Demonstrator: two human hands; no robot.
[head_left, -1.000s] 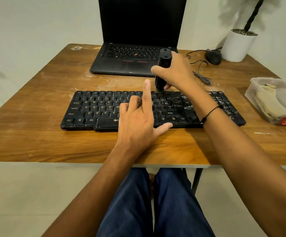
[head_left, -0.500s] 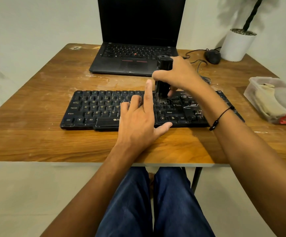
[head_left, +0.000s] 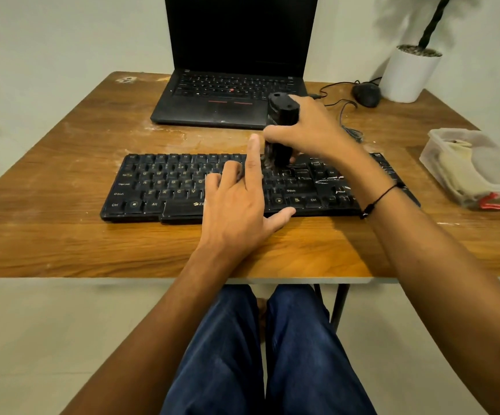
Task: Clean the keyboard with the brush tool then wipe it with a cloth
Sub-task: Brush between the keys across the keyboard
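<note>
keyboard (head_left: 183, 187) lying under both hands; right hand (head_left: 311, 130) gripping upright brush tool (head_left: 281, 130), bristles touching keys; left hand (head_left: 239, 211) resting beside it, fingers spread.

Home desk corner: worn wooden table (head_left: 63, 235), open laptop (head_left: 230, 85) at twelve o'clock, potted plant (head_left: 407, 73) at two, plain walls.
</note>
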